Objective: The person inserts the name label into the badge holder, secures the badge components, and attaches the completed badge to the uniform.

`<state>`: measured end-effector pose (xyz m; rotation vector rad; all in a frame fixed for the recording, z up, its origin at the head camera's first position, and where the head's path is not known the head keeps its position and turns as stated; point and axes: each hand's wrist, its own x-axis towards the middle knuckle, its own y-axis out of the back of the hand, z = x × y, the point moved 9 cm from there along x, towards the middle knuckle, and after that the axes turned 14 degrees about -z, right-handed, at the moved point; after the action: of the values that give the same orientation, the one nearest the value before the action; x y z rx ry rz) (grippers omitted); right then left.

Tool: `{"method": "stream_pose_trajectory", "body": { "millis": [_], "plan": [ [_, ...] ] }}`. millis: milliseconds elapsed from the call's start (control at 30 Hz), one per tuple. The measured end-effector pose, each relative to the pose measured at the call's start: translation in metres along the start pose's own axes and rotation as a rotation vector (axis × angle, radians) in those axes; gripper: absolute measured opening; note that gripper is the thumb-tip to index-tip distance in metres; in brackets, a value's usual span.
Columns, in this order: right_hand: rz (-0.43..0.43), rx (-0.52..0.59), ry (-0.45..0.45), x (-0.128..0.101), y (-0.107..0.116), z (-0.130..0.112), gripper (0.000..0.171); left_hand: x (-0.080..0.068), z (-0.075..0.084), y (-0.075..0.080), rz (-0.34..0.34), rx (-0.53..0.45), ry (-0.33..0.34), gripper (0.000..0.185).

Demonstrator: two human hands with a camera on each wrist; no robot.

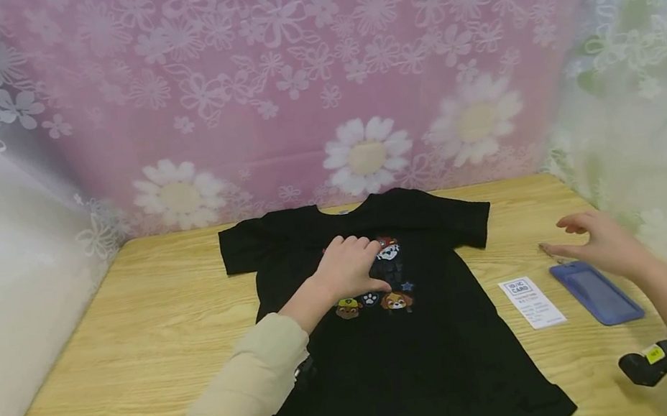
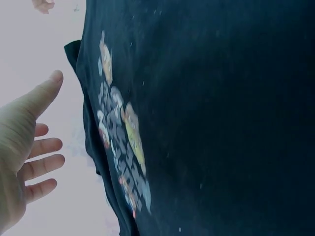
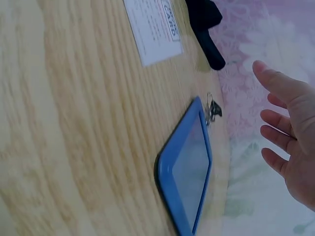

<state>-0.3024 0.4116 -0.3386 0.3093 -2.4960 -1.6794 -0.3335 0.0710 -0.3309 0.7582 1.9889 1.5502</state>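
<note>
Black T-shirt flat on surface under left hand — likely light, limp; pinch shoulders. Blue card holder near right hand — probably stiff, slick; grip long edges. All fingers loose, holding nothing.

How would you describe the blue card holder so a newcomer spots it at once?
Start at the black T-shirt on the wooden table, then move right to the white printed card. The card holder lies just right of that card, near the person's right hand. Unlike the card, it is blue-framed, with a metal clip at one end.
</note>
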Motion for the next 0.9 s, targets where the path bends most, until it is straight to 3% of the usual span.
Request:
{"method": "stream_pose_trajectory", "body": {
  "millis": [267, 433, 667, 900],
  "plan": [
    [-0.075, 0.131, -0.087, -0.015, -0.008, 0.033, 0.066, 0.007, 0.021, -0.006, -0.041, 0.003, -0.046, 0.060],
    [-0.128, 0.169, -0.092, -0.022, -0.016, 0.050, 0.066, 0.012, 0.030, -0.008, -0.043, -0.011, -0.059, 0.058],
    [-0.208, 0.178, -0.101, -0.023, -0.031, 0.068, 0.067, 0.016, 0.042, -0.009, -0.035, -0.015, -0.072, 0.056],
    [-0.240, 0.137, -0.052, -0.019, -0.037, 0.066, 0.069, 0.021, 0.051, -0.008, -0.018, 0.009, -0.090, 0.057]
  ]
}}
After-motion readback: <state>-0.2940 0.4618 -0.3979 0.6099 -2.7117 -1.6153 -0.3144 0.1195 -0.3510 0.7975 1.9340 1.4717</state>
